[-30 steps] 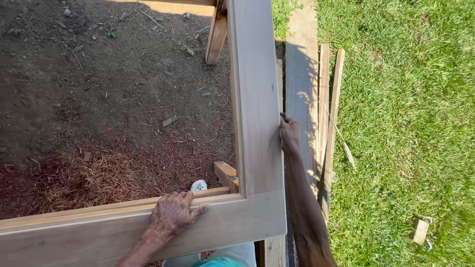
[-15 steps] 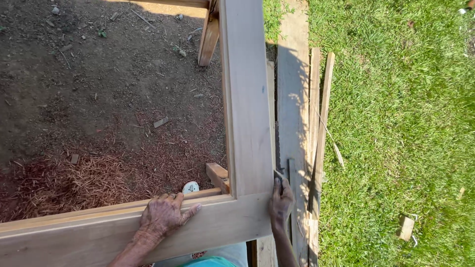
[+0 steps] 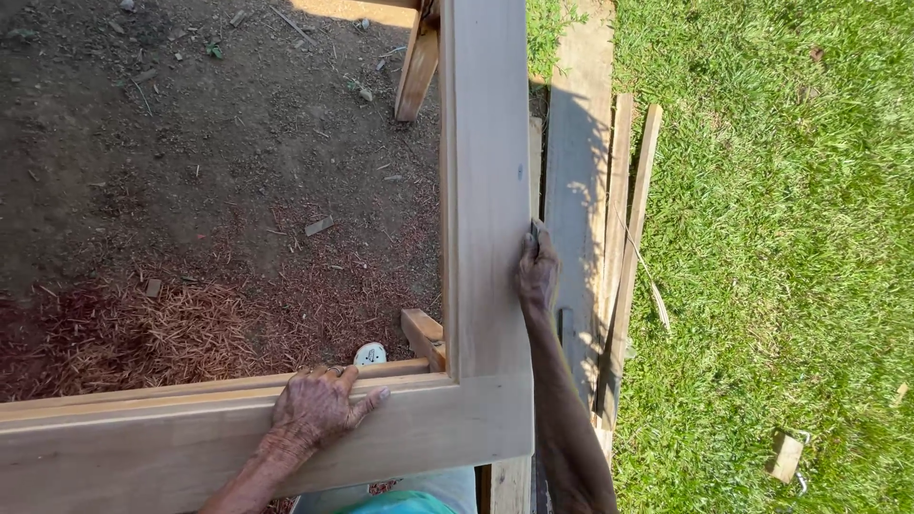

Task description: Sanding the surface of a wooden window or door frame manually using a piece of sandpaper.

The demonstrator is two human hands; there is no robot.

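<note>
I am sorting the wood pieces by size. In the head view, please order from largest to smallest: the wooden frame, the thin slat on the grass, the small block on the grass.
1. Wooden frame, though it is nearest the camera.
2. Thin slat.
3. Small block.
</note>
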